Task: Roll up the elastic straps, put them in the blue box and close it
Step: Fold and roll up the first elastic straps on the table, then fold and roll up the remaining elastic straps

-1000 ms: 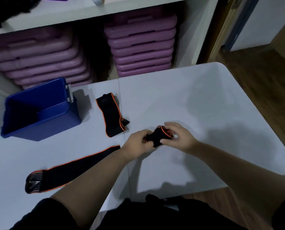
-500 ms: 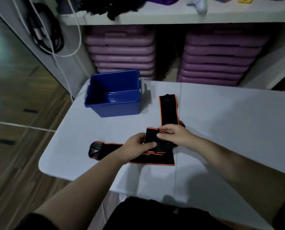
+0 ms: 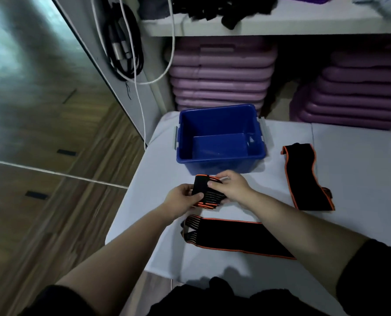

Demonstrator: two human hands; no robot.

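A rolled black strap with orange edges (image 3: 207, 193) is held between both hands, just in front of the blue box (image 3: 219, 160). My left hand (image 3: 181, 198) grips its left side and my right hand (image 3: 232, 185) pinches its top and right side. The blue box stands open and looks empty, with grey latches on its sides. A second strap (image 3: 233, 237) lies flat on the table below my hands, partly under my right forearm. A third strap (image 3: 305, 176) lies to the right of the box.
The white table (image 3: 354, 169) ends at its left edge near the box, with wooden floor beyond. Stacked purple steps (image 3: 219, 74) sit under a shelf behind the table. Cables (image 3: 126, 42) hang on the wall at the back left.
The view has swung left. Both hands have carried the rolled strap from the table's middle to just in front of the blue box. The other two straps lie as before.
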